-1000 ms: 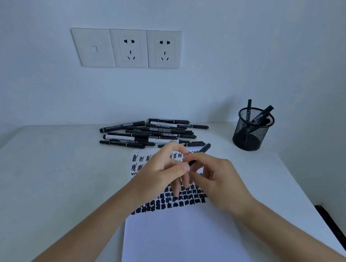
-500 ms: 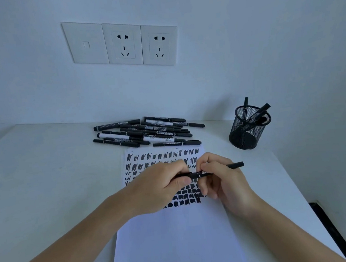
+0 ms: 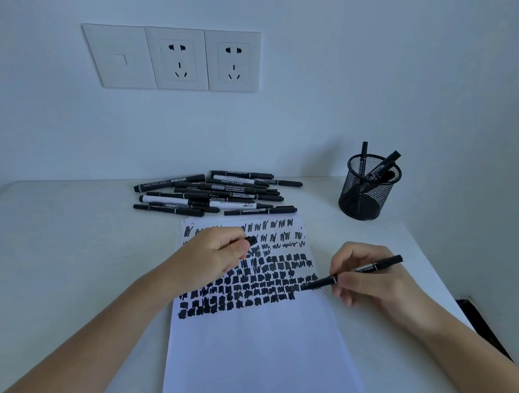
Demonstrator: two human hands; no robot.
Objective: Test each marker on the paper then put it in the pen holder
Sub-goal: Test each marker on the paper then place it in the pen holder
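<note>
Gripping a marker (image 3: 320, 282) near its front, the right hand (image 3: 367, 279) sets the tip on the paper (image 3: 256, 356), at the right end of the lower rows of black blocks, right of centre. The left hand (image 3: 215, 257) rests on the sheet's upper left part, pinching the cap (image 3: 251, 240) between thumb and fingers. A pile (image 3: 216, 194) of other markers lies above the sheet on the table (image 3: 65, 248). At the right, the mesh holder (image 3: 361, 198) stands with a few markers inside, well apart from both hands.
</note>
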